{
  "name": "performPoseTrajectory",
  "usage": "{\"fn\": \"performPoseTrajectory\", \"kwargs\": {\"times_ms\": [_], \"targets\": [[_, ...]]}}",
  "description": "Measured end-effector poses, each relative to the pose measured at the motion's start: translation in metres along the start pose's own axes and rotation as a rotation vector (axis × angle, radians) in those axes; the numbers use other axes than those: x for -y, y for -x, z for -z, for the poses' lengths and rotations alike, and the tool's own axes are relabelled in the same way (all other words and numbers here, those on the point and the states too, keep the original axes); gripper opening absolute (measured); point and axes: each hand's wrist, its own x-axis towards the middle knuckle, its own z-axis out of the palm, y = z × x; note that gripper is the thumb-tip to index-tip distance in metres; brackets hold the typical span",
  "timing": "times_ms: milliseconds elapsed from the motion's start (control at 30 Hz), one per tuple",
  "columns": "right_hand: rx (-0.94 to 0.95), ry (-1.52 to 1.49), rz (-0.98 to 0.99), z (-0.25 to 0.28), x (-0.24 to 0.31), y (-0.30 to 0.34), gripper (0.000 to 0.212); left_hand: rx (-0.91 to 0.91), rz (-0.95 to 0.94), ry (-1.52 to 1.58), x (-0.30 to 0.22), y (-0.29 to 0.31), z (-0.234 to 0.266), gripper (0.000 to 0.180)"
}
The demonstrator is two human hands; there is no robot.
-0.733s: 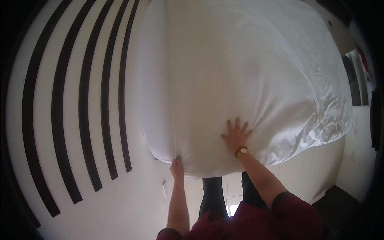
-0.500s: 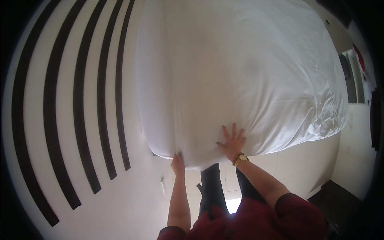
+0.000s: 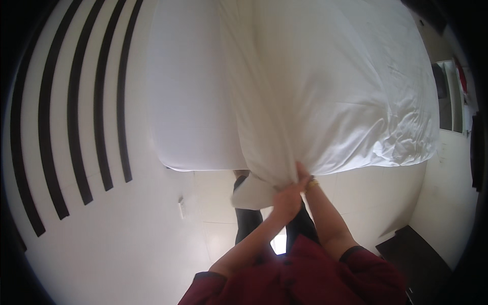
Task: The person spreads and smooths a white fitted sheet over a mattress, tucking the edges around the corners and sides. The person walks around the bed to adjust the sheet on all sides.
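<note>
Now baring more of the mattress [image 3: 198, 112] along its left side, with the loose white sheet [image 3: 267, 117] dragged rightward into a slanting fold past the near edge. Looks bunched there in the curled fingers of the left hand [image 3: 287, 201], now right beside the right hand [image 3: 304, 176], no longer spread flat; can't tell if pinching with that one, but basically gathering, not smoothing.

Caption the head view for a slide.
Bare left hand and bare right hand meet at a gathered white fabric sheet draped over a broad white mattress.
</note>
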Motion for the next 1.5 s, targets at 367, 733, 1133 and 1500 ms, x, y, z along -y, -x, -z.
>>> {"fn": "performPoseTrajectory", "kwargs": {"times_ms": [367,733,1133,1500], "targets": [[-0.168,0.184,-0.018,0.108,0.028,0.051,0.056,0.204,0.099,0.209,0.081,-0.005,-0.159,0.014],[-0.429,-0.036,-0.018,0.080,-0.013,0.054,0.048,-0.542,0.835,0.679,0.108,0.001,-0.084,0.024],[-0.535,0.319,0.059,0.069,-0.041,0.061,0.044,-0.702,0.545,0.010,0.125,-0.005,-0.060,0.019],[-0.676,0.314,-0.060,0.073,-0.084,0.084,0.023,-0.118,-0.110,-0.768,0.056,-0.109,-0.058,0.061]]}}
